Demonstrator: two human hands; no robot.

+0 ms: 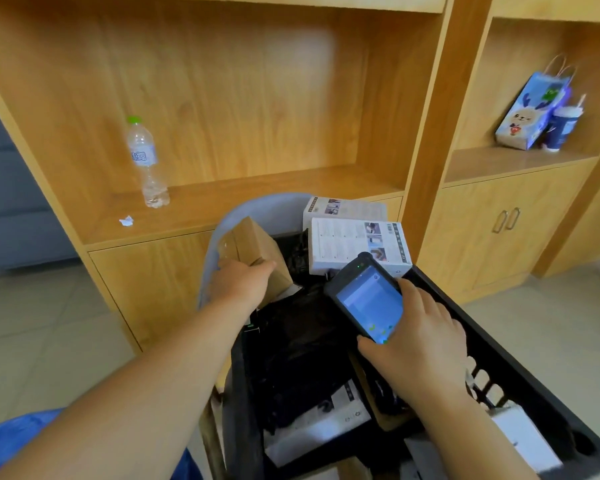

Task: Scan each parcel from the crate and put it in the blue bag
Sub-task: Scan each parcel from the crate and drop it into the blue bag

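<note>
A black plastic crate [520, 372] sits on a grey chair in front of me, filled with several parcels. My left hand [243, 282] grips a brown cardboard box [253, 247] at the crate's far left corner. My right hand [420, 341] holds a black handheld scanner [368, 299] with a lit blue screen over the crate's middle. Two white printed boxes [357, 244] stand at the far end. Black plastic-wrapped parcels [298, 344] fill the centre. A corner of the blue bag [11, 441] shows at the bottom left.
A wooden shelf unit [257, 98] stands close behind the crate, with a water bottle [146, 161] and a paper scrap [127, 221] on it. A blue paper gift bag [530, 112] and a cup [561, 128] sit in the right shelf. Tiled floor lies at left and right.
</note>
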